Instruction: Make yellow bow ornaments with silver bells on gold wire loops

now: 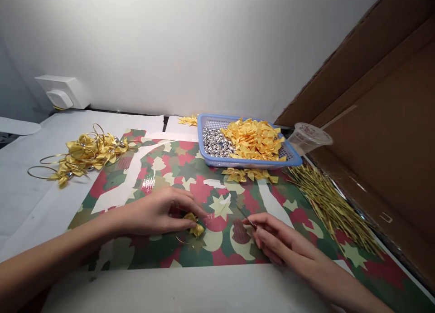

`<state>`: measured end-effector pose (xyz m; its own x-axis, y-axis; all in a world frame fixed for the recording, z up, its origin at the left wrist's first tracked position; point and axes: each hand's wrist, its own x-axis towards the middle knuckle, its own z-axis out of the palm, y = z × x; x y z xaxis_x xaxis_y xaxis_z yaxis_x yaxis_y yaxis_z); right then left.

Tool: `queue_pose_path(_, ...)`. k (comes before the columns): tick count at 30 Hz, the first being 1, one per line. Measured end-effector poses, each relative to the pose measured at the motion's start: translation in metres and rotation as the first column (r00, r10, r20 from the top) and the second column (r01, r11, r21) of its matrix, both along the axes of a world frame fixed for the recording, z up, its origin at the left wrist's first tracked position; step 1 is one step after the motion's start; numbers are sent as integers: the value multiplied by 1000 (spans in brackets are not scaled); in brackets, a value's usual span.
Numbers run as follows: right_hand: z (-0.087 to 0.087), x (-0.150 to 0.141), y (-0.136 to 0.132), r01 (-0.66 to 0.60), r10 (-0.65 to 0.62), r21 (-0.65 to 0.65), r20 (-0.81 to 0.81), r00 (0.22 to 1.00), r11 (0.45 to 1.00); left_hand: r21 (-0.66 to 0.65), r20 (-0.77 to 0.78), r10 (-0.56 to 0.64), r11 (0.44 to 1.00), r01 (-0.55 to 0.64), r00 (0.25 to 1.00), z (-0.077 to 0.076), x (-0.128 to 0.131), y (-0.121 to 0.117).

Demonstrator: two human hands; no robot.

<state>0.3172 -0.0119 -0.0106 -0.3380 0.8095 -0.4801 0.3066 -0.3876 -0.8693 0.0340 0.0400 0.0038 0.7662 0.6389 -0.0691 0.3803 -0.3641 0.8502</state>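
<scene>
Here's my bench right now. My left hand [156,211] is pinched narrow, with the fingertips closed on a small yellow satin ribbon bow [194,225]. The bow sits low on the patterned sheet, just in front of me and a bit left of center, and a thin gold wire loop [181,240] pokes out under it. My right hand [275,236] is almost touching distance to the right, fingers curled around a thin dark metal tool [245,216]. Can't really tell if it's small scissors or tweezers, since the tip's too skinny to make out.

Under everything is a glossy sheet of red, green and cream star-patterned paper [217,254], on top of white paper. Straight ahead is a shallow blue plastic basket [200,134] holding a heap of shiny silver beads [217,143] beside a big pile of loose yellow ribbon bows [253,140]. A few more yellow bows [246,174] sit just in front of it. Off left there's a tangled heap of gold-ringed yellow bow ornaments [84,154]. Off right lies a bundle of thin gold sticks [331,208], with a clear plastic cup [307,138] on its side past the basket, against a brown cardboard panel [374,100].
</scene>
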Motion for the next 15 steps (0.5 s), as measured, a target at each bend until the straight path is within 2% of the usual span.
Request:
queue_pose_path(3, 0, -7, 10, -160, 159, -34, -53, 986, 986, -1, 29, 22, 1000, -22, 999, -3, -2, 0)
queue_pose_path(7, 1, -12, 21, -279, 265, -122, -120, 957, 953, -65, 82, 46, 997, -41, 996, -9, -2, -2)
queue_pose_path(12, 7, -16, 38, -383, 375, -124, -81, 923, 915, -18, 106, 82, 997, -81, 991, -14, -1, -6)
queue_pose_path(15, 1, -12, 50, -371, 352, -146, -143, 925, 917, 30, 93, 133, 990, -136, 987, -15, 0, -8)
